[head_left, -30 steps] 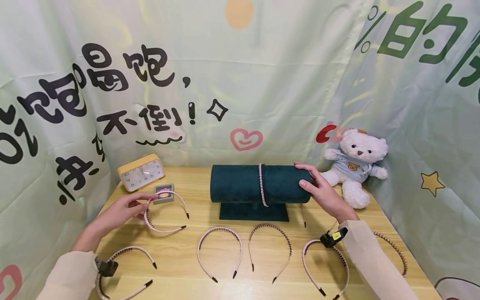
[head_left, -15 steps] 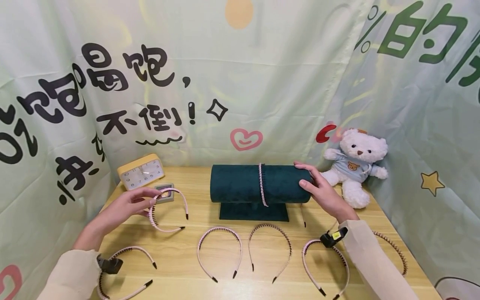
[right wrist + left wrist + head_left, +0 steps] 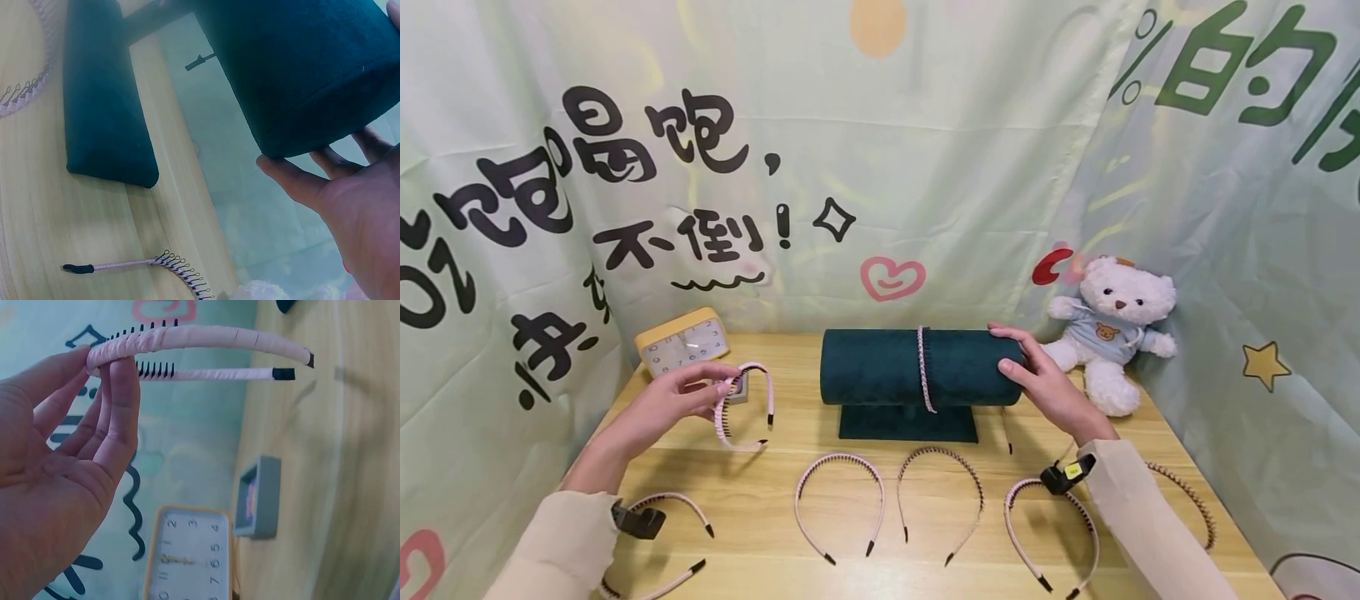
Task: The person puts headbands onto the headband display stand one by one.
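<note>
My left hand (image 3: 673, 400) pinches a pink headband (image 3: 724, 421) by its curved top, above the left of the table. In the left wrist view this headband (image 3: 200, 337) shows black comb teeth and dark tips, with the thumb and fingertips at one end of it. My right hand (image 3: 1048, 383) holds the right end of a dark green velvet headband stand (image 3: 872, 367), a padded roll on a flat base. A braided pink headband (image 3: 923, 371) sits around the middle of that roll. From the right wrist, fingertips (image 3: 275, 169) touch the edge of the roll (image 3: 300, 75).
Several headbands lie on the wooden table, among them a pink one (image 3: 838, 458) and a thin braided one (image 3: 940, 452). A yellow clock (image 3: 685, 346) and a small grey frame (image 3: 269, 497) stand at the back left. A white teddy bear (image 3: 1108, 333) sits at the back right.
My left hand has lifted its headband off the table, moving right and up; the headband has turned more edge-on. My right hand and the stand stay where they were.
</note>
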`<state>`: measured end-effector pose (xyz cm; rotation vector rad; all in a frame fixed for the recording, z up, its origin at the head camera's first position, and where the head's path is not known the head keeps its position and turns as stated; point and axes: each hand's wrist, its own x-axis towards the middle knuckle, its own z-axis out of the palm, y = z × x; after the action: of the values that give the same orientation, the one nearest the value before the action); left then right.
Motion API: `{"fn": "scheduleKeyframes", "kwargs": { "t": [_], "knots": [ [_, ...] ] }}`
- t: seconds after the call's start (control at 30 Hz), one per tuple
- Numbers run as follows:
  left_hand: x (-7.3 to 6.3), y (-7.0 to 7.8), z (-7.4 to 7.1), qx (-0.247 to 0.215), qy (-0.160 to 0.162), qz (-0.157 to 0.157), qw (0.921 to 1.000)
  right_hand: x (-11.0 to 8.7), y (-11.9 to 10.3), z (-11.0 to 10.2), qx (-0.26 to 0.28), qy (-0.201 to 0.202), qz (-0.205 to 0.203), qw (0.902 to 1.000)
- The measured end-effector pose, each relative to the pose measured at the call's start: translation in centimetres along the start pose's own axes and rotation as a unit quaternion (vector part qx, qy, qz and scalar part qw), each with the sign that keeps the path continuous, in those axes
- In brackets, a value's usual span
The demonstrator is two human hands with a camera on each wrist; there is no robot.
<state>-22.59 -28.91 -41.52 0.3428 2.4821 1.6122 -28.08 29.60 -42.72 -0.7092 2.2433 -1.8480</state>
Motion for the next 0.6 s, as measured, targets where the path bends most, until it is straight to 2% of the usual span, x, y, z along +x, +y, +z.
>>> {"fn": "scheduleKeyframes", "kwargs": {
  "t": [0.27,0.6],
  "knots": [
    [0.6,2.1,1.1,-0.014,0.013,0.013,0.9997,0.0,-0.1,0.0,-0.002,0.001,0.001,1.0000],
    [2.0,3.8,2.5,-0.038,0.019,0.029,0.9987,0.0,0.0,0.0,0.000,0.001,-0.001,1.0000]
  ]
}}
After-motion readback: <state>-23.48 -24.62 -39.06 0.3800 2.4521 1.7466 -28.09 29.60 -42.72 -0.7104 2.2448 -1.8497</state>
